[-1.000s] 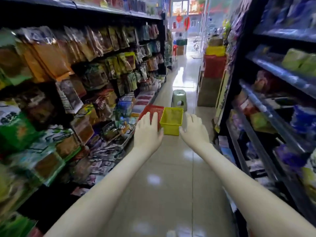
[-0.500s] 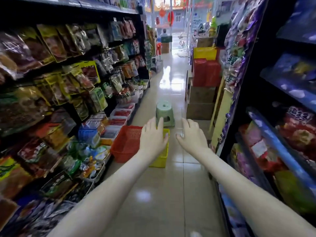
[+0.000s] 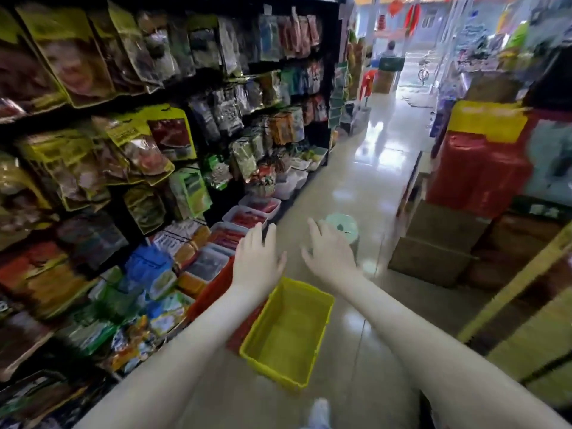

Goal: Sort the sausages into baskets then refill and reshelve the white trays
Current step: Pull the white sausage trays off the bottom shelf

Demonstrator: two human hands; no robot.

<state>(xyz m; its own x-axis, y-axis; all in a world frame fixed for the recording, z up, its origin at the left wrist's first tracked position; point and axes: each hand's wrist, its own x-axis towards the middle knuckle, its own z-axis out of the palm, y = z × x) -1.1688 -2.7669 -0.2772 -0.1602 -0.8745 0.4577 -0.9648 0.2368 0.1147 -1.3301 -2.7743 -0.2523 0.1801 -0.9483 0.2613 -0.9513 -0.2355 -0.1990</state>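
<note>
An empty yellow basket (image 3: 288, 332) stands on the aisle floor just below my hands. A red basket (image 3: 213, 292) sits beside it on the left, mostly hidden by my left forearm. Several white trays (image 3: 244, 216) holding red sausages line the bottom of the left shelf. My left hand (image 3: 257, 261) hovers above the red basket with fingers straight, holding nothing. My right hand (image 3: 328, 252) is stretched out beside it, fingers spread, also holding nothing, above the floor in front of the green stool.
A pale green stool (image 3: 342, 226) stands in the aisle just beyond my hands. Cardboard boxes (image 3: 433, 249) and red and yellow cartons (image 3: 476, 168) crowd the right side. Hanging snack packets (image 3: 139, 150) fill the left shelves. A person stands far off by the door.
I have walked forward along the aisle. The baskets, which were ahead of my hands, now lie under them. Both hands stay outstretched and hold nothing.
</note>
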